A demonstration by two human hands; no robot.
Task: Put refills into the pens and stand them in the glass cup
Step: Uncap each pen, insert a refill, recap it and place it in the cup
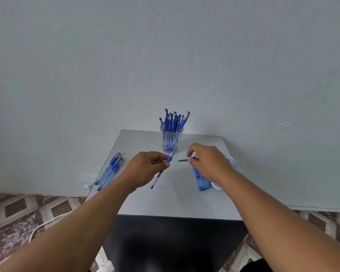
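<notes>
Left hand [145,167] pinched the pen [162,170], tip toward one o'clock; right hand [206,161] pinched a cap [185,159] at three o'clock.

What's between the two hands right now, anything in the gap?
Head view: only bare table between left hand holding the pen and right hand pinching a small blue piece.

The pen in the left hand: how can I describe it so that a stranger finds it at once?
Start from the glass cup full of blue pens at the far edge of the white table. Just in front of it, the left hand pinches one pen by its blue grip. Unlike the pens lying flat at the table's sides, it is lifted and uncapped.
</notes>
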